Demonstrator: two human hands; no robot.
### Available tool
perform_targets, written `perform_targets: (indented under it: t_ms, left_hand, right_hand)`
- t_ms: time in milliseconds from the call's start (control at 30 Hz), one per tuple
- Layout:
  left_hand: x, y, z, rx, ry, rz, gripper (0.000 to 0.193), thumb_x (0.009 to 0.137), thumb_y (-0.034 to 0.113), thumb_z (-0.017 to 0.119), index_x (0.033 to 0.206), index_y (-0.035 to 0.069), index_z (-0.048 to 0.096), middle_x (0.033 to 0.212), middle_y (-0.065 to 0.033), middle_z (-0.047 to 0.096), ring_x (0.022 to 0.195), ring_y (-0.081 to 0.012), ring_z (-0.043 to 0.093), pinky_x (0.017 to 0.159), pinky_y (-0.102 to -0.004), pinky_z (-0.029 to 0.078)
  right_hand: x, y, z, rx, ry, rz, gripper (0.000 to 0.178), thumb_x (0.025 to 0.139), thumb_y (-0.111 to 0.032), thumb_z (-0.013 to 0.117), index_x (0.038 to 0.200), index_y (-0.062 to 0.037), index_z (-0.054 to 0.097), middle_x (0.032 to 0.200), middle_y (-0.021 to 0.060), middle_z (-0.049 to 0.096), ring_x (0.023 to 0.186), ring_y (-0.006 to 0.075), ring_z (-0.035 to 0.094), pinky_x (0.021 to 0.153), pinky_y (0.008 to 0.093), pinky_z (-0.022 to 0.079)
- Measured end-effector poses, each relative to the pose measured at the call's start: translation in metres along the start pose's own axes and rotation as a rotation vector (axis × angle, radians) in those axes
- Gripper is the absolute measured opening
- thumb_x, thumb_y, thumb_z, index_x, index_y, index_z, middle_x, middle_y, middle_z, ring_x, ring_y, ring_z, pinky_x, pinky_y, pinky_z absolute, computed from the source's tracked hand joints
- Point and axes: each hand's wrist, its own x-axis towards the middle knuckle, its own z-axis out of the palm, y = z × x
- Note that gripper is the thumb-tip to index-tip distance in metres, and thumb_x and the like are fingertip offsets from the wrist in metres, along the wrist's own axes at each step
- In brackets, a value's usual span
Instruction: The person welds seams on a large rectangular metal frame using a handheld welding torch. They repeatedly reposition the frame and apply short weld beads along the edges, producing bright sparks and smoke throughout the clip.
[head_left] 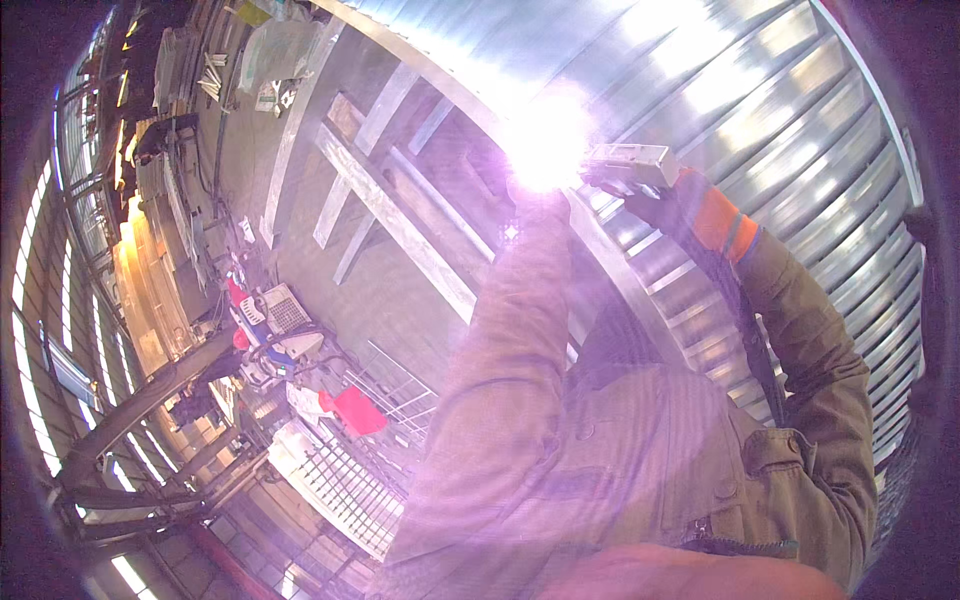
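A blinding white-violet welding arc (545, 150) burns at the edge of a large ribbed metal panel (760, 130). My left forearm reaches straight up to it in a brown sleeve; the glare swallows my left hand, so its fingers are hidden. Right of the arc, my right hand (695, 212) wears an orange and dark glove. Its dark fingers curl in beside the glare, just below a short rectangular metal tube (635, 163). What they grip cannot be made out. A dark cable-like strip (745, 330) runs down along my right sleeve.
Pale metal bars (395, 220) lie crossed on the grey floor at left. Farther left are stacked boards (150, 270), a red object (355, 410), a white grid (335, 490) and equipment with cables. A long metal edge beam (630, 275) passes close in front of me.
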Motion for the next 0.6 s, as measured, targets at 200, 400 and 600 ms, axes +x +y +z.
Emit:
perform_targets:
  t_ms: [200, 400, 600]
  left_hand:
    - [0.021, 0.025, 0.061, -0.842, 0.046, -0.177, 0.026, 0.112, 0.015, 0.053, 0.129, 0.004, 0.069, 0.120, -0.0078, 0.073, 0.107, -0.0167, 0.070, 0.090, -0.0321, 0.058]
    - [0.029, 0.028, 0.051, -0.027, 0.089, 0.042, 0.030, 0.112, 0.019, 0.052, 0.133, 0.009, 0.070, 0.126, -0.0065, 0.074, 0.112, -0.0191, 0.071, 0.095, -0.0336, 0.058]
    - [0.018, 0.027, -0.001, -0.261, -0.192, -0.164, 0.036, 0.113, 0.025, 0.050, 0.138, 0.010, 0.069, 0.134, -0.0076, 0.072, 0.121, -0.0213, 0.069, 0.101, -0.0352, 0.056]
  right_hand:
    - [-0.001, -0.016, -0.009, -0.107, -0.085, 0.087, 0.047, 0.099, -0.032, 0.076, 0.134, -0.0001, 0.070, 0.104, 0.0163, 0.078, 0.092, 0.0199, 0.074, 0.078, 0.0365, 0.057]
    - [0.004, -0.037, -0.013, -0.302, -0.242, 0.277, 0.045, 0.102, -0.023, 0.073, 0.140, -0.0015, 0.066, 0.105, 0.0091, 0.075, 0.086, 0.0126, 0.068, 0.071, 0.0331, 0.054]
    - [0.004, -0.048, -0.016, -0.219, -0.227, 0.240, 0.045, 0.103, -0.019, 0.071, 0.144, -0.0040, 0.064, 0.099, 0.0035, 0.073, 0.079, 0.0085, 0.063, 0.065, 0.0309, 0.052]
